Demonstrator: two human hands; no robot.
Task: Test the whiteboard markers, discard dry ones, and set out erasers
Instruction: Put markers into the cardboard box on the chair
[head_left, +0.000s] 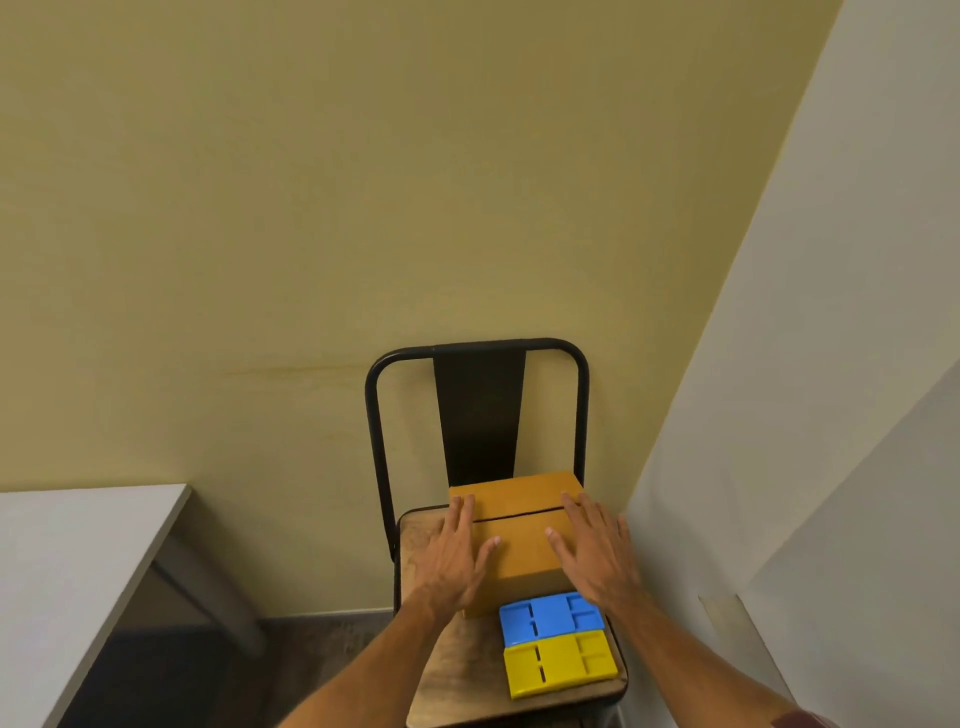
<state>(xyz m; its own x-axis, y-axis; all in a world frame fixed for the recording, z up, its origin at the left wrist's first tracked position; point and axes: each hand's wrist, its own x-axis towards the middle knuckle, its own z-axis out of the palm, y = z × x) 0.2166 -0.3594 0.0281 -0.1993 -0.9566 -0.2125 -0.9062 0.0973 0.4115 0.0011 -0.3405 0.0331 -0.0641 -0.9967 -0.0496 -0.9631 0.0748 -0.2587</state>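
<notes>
Neither hand has closed a grip on anything: the left hand (457, 553) and the right hand (595, 553) both lie with straight, slightly spread fingers on a closed cardboard box (522, 551), one on each side of it. The left hand's fingers (464, 512) run along the box's left edge, reaching about as far as the seam where the two top flaps meet, and its thumb lies flat on the top panel. The right hand covers the right part of the top, its fingertips at the same seam and its thumb pointing in toward the middle of the lid. The bare stretch of lid shows between the two thumbs, so the box sits directly under and between the palms, held by nothing more than flat contact. Just in front of the box, on the near right part of the seat and below the right wrist, a blue eraser (550, 618) lies flat with its moulded, slotted face up, its far edge touching or almost touching the box front. A yellow eraser (558, 665) of the same shape lies against the blue one's near edge, close to the seat's front right corner. All three rest on the worn wooden seat (467, 670) of a black metal-framed chair, whose backrest (479, 415) stands against a yellow wall (311, 208). A white table (67, 561) stands well apart at the left, a pale white surface (831, 364) rises at the right, and a dark red sleeve (800, 719) shows on the right arm at the frame's bottom edge.
</notes>
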